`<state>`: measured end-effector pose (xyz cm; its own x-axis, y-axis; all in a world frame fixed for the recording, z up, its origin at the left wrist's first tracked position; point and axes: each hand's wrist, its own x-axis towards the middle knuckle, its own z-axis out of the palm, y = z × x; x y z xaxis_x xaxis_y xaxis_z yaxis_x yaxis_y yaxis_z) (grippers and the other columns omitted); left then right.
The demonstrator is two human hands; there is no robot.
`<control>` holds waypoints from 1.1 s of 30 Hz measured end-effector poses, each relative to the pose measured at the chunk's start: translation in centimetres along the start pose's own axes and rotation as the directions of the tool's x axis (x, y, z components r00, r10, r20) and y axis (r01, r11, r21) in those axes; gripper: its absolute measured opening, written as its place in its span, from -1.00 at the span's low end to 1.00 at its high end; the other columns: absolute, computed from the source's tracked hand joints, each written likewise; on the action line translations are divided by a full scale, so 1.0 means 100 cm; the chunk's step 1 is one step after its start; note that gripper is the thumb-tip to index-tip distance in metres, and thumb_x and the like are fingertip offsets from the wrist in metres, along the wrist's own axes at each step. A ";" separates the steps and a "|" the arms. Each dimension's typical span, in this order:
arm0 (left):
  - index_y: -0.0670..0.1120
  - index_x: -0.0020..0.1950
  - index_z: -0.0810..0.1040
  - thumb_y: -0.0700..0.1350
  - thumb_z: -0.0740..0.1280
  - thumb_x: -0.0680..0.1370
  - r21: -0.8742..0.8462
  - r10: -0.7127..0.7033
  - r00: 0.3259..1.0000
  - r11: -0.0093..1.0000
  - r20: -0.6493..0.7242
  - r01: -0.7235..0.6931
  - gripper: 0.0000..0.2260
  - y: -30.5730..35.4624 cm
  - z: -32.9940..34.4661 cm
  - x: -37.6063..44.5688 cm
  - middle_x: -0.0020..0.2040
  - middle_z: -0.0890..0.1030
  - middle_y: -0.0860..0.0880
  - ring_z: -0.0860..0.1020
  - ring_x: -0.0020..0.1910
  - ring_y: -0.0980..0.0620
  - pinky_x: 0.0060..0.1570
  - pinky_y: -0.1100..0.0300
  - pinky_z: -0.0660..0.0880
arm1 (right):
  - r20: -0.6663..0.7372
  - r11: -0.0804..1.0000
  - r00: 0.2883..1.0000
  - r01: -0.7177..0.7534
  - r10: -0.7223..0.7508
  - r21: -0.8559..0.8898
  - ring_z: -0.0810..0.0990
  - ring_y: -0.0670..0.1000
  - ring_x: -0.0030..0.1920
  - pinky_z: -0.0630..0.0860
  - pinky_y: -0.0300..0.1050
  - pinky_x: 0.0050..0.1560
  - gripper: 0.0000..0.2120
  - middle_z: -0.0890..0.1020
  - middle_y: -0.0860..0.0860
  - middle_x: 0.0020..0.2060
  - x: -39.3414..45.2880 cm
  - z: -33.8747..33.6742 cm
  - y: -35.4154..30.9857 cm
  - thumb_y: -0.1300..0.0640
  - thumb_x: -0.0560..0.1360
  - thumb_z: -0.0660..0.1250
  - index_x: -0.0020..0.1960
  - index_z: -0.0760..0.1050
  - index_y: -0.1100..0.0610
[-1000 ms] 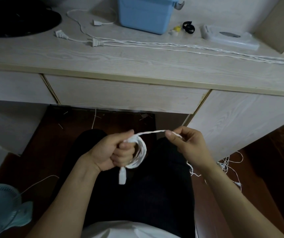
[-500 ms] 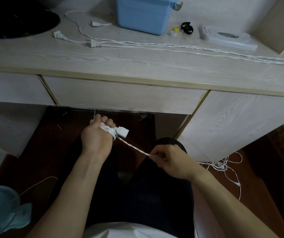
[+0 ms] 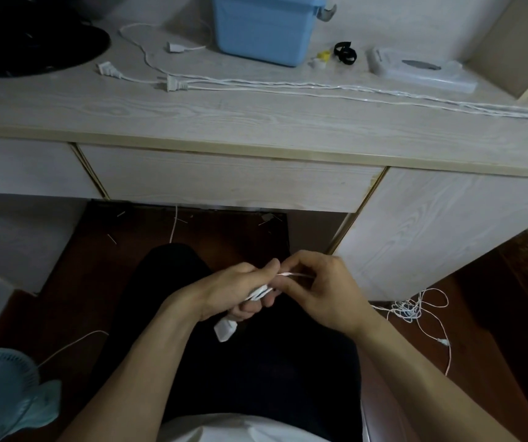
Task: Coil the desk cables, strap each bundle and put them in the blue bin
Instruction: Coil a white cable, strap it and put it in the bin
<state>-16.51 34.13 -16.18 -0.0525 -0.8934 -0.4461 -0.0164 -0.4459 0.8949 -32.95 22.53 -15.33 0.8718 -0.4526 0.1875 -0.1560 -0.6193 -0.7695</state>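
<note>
At lower centre of the frame, the left hand (image 3: 234, 293) grips a white cable coil (image 3: 261, 293), plug (image 3: 225, 329) dangling, while the right hand (image 3: 323, 291) pinches its free strand (image 3: 294, 275).

Bare forearms, dark trousers (image 3: 256, 371), white top (image 3: 249, 430), seemingly short-sleeved

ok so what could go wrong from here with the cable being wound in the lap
1. The loose tail on the floor lies in a tangle; pulling it in could tighten a knot.
2. The left hand grips a small coil with its plug dangling; loops might slip as the right hand feeds more.
3. The black strap sits far back on the desk; reaching may loosen the bundle.
</note>
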 end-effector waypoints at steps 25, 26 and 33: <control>-0.11 -0.15 0.38 -0.24 0.17 0.64 -0.482 0.114 0.581 0.446 -0.806 -0.755 -0.83 -0.001 -0.035 0.007 -0.30 0.47 0.01 0.50 -0.32 0.07 -0.19 0.19 0.45 | 0.330 0.979 0.933 -0.083 0.141 -0.184 0.55 -0.14 -0.30 0.44 -0.31 -0.26 -0.79 0.54 -0.21 -0.31 0.001 0.007 0.021 0.05 0.66 0.22 0.08 0.61 0.08; -0.13 -0.13 0.38 -0.27 0.17 0.65 -0.403 0.144 0.554 0.541 -0.820 -0.738 -0.84 -0.003 -0.031 0.011 -0.32 0.51 0.02 0.52 -0.31 0.06 -0.18 0.16 0.48 | 0.353 0.985 0.930 -0.047 0.105 -0.169 0.55 -0.17 -0.28 0.43 -0.34 -0.24 -0.81 0.53 -0.25 -0.30 0.000 0.010 0.016 0.05 0.66 0.23 0.05 0.61 0.06; -0.24 0.01 0.47 -0.27 0.21 0.64 0.154 0.375 0.731 0.923 -0.570 -0.353 -0.92 -0.013 -0.007 0.014 -0.09 0.62 -0.20 0.63 -0.22 -0.05 -0.15 0.07 0.56 | 0.368 0.995 0.930 0.058 -0.022 -0.087 0.60 -0.09 -0.22 0.52 -0.21 -0.18 -0.87 0.64 -0.11 -0.21 -0.001 0.010 -0.004 0.09 0.61 0.31 0.01 0.62 0.09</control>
<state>-15.86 33.46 -17.94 0.5243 -0.8515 0.0045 -0.1501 -0.0872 0.9848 -32.52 23.42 -15.64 0.9846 -0.1714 -0.0337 -0.1455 -0.6979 -0.7013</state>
